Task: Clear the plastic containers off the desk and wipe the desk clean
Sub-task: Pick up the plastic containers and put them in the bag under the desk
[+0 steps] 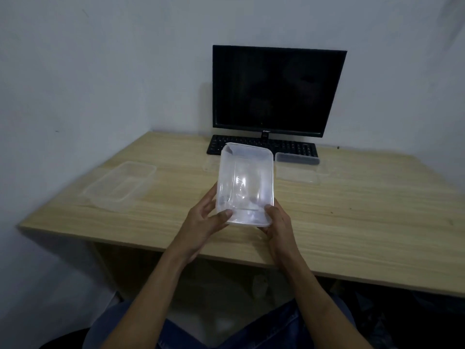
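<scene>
Both hands, left hand (208, 217) & right hand (275, 220), fingers gripping clear container (245, 185) at near end, raised above surface (352, 222), in front of keyboard (261, 144). Keep it level w/ even grip; thin plastic flexes.

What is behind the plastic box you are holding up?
Behind the held box lie the black keyboard, partly covered by it, and the dark monitor. A flat clear piece peeks out on the desk; the rest of it is hidden.
</scene>
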A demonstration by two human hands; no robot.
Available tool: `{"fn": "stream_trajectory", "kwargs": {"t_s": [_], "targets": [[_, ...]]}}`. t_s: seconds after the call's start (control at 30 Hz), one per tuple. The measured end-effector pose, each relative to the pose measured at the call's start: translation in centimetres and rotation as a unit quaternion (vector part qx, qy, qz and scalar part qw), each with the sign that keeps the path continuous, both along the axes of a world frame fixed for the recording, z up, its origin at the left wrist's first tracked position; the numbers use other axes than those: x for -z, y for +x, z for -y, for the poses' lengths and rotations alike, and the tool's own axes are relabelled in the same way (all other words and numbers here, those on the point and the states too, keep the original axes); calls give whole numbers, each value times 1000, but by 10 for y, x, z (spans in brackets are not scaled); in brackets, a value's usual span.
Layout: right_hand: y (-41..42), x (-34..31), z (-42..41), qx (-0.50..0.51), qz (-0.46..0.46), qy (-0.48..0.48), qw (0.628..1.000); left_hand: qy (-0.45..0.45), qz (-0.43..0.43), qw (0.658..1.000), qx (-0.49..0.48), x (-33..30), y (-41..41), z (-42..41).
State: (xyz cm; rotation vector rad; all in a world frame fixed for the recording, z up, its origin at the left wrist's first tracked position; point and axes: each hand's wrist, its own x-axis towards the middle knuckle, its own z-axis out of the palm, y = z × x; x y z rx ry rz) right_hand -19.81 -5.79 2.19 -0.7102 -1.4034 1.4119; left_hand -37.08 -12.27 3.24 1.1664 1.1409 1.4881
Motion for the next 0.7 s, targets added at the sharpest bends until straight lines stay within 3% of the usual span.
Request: {"fn": "stream_trajectory", "kwargs": {"t_s": [0.3,0.47,0.7], "targets": [[41,-17,-3,-103,2,-11,995,27,41,999,18,-17,36,-8],[77,-25,-7,-92,2,0,996,43,-18,998,50,-28,62,-16],[126,-31,3,-20,-78,-21,997,79,-6,995,54,-39,133,-24]]}}
